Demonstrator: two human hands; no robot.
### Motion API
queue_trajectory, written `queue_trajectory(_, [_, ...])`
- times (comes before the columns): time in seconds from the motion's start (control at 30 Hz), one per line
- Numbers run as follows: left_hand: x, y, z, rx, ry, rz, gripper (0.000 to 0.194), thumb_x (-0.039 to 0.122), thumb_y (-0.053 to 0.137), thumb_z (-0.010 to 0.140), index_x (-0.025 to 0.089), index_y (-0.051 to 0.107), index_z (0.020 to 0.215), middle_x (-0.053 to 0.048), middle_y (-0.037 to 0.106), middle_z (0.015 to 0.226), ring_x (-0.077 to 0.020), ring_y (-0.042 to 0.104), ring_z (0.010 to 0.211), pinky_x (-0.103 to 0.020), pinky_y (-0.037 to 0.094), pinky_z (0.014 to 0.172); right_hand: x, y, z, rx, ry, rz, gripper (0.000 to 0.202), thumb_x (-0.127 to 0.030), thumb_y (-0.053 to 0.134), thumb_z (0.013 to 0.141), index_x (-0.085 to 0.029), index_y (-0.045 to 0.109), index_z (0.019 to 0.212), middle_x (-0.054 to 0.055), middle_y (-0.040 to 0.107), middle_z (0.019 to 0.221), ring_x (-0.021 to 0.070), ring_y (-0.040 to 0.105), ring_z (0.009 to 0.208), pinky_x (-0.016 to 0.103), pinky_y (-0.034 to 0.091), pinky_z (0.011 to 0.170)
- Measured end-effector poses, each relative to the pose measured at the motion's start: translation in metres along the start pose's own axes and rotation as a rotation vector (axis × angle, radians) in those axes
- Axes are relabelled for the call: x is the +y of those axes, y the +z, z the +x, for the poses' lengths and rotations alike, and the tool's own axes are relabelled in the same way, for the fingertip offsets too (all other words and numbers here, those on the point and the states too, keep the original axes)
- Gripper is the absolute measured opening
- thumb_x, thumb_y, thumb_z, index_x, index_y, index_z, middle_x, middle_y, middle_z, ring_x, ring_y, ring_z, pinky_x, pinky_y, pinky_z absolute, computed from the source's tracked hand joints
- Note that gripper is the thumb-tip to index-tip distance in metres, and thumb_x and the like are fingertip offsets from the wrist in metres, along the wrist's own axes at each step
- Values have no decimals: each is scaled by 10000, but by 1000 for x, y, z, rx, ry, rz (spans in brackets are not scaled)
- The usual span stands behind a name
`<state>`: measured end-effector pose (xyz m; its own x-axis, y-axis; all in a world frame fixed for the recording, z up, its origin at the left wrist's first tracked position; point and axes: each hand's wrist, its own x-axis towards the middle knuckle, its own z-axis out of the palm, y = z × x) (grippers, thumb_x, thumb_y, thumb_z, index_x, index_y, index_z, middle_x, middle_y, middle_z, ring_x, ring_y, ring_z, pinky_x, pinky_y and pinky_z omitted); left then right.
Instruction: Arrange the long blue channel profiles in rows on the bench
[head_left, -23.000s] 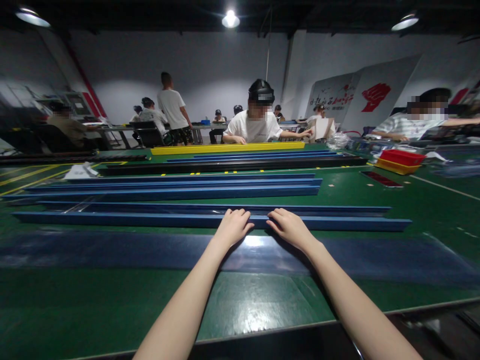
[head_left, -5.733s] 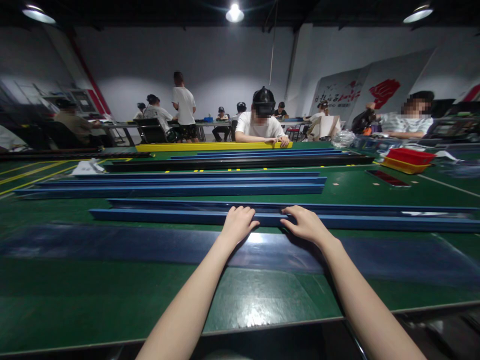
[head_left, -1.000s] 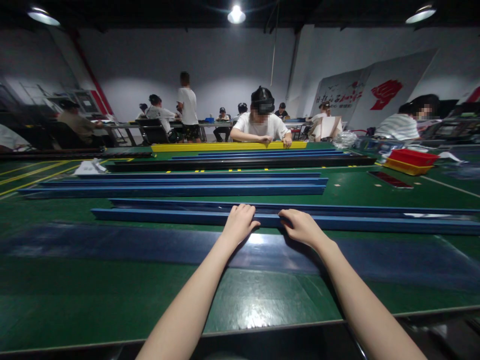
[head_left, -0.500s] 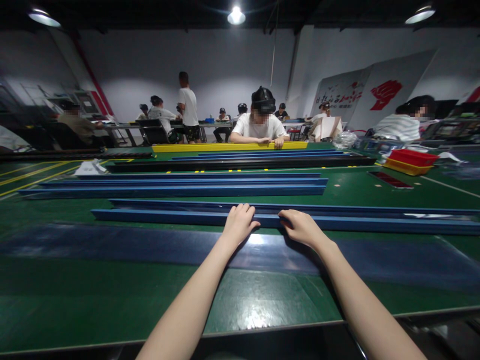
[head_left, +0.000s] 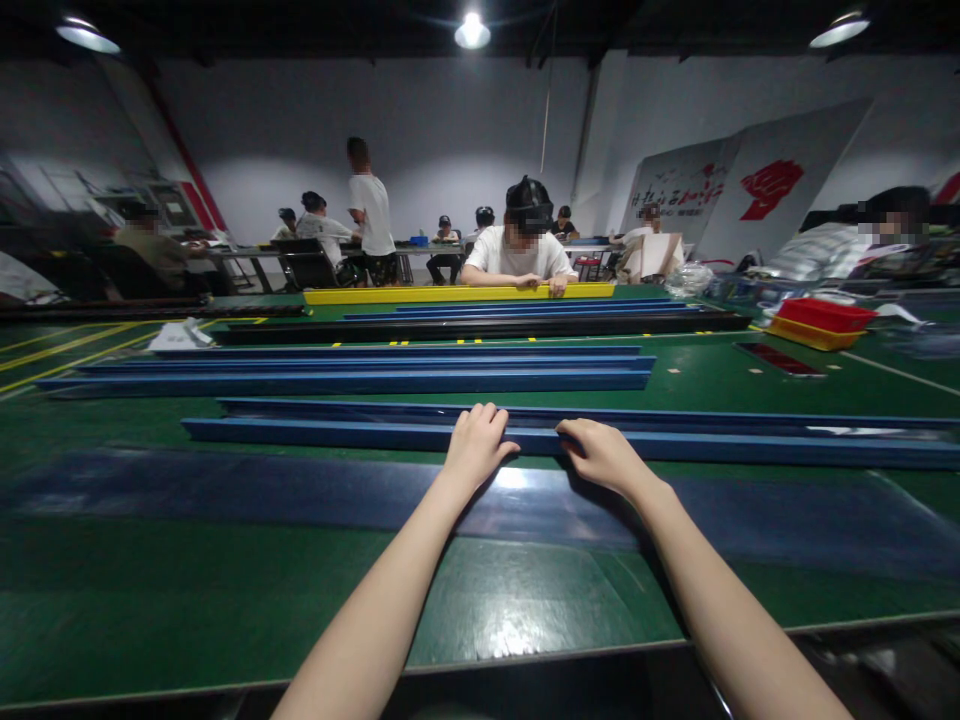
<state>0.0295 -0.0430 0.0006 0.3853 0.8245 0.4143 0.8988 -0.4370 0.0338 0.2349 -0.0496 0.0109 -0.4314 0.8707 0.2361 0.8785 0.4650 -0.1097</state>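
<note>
A long blue channel-shaped strip (head_left: 315,432) lies across the green table in front of me, its trough facing up. My left hand (head_left: 478,445) is over its near wall, fingers curled across the edge and thumb pointing right along it. A short way to the right, my right hand (head_left: 600,453) is closed on the same near wall, with its fingertips bent over the edge and partly hidden. Between the strip and me, a clear flat plastic sheet (head_left: 300,490) stretches under both my wrists.
Beyond lie more blue strips (head_left: 375,381) and a black strip (head_left: 487,326). Across the table a person (head_left: 517,250) touches a yellow strip (head_left: 390,296). To the right are a red bin (head_left: 832,316) and a phone-like dark slab (head_left: 780,359). The table's front edge (head_left: 555,655) is near me.
My hands hold almost the same place; the left fingers have shifted very slightly. The person at the far right has moved further right, and the standing person in the back leans left.
</note>
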Motion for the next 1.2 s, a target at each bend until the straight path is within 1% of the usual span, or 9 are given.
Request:
queue_trajectory(0.47, [-2,1,2,16,-48,-29,300,446,658,698,195,512,775,-32,566,866,-210,491,876,-325,349,710,1,1,0,-3,5,4,208,-181,421,805,-191,582,934,67,638,914,170,564,835,229,352,685])
queue_trajectory(0.8, [-3,3,2,5,-58,-44,304,456,654,698,196,521,779,-33,574,865,-208,498,877,-317,355,707,1,1,0,-9,9,-4,200,-186,424,806,-193,581,929,67,639,916,171,565,837,230,351,689])
queue_trajectory(0.97, [-2,2,2,-6,-41,-13,291,455,621,730,190,530,806,-45,590,897,-216,507,889,-324,353,707,0,0,-1,-3,4,-3,195,-182,420,806,-192,578,921,64,639,904,168,566,833,226,351,689])
queue_trajectory(1.07, [-2,3,1,-32,-29,-2,275,456,586,760,190,543,814,-60,596,905,-232,505,915,-333,347,714,0,0,0,-5,1,-4,189,-184,421,806,-192,580,908,66,639,897,169,567,828,227,352,687])
queue_trajectory(1.2, [-2,6,0,-65,-2,-2,251,439,534,805,190,558,821,-61,604,898,-226,518,904,-336,339,724,1,1,0,-2,3,-4,193,-184,423,803,-195,581,913,66,640,908,171,567,829,231,356,690])
